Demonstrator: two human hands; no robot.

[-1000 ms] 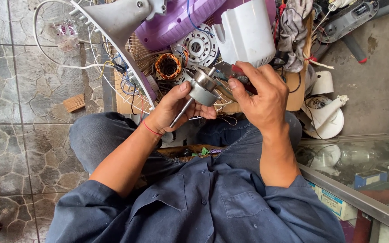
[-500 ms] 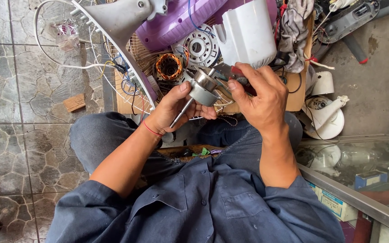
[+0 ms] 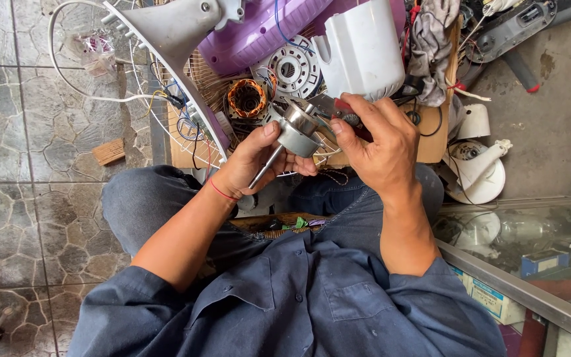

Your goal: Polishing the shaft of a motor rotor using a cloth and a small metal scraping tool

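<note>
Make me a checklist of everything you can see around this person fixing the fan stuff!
Surface: grey stone-tile floor, a wood block on it.
Job's things: round silver metal rotor with a thin shaft; red-handled pliers.
Clutter: copper-wound stator, purple plastic fan housing, white plastic cover, white wire fan guard.
Grips: left hand holds the rotor; right hand holds the pliers.
Cables: white cord looped on the floor.
Surroundings: glass counter at the right.

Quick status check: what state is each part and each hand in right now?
Left hand: shut on rotor.
Rotor: held up, shaft pointing down-left.
Right hand: gripping red-handled tool.
Red-handled tool: tip hidden at the rotor.
Copper-wound stator: lying loose, removed.
White housing: detached, upright.
</note>
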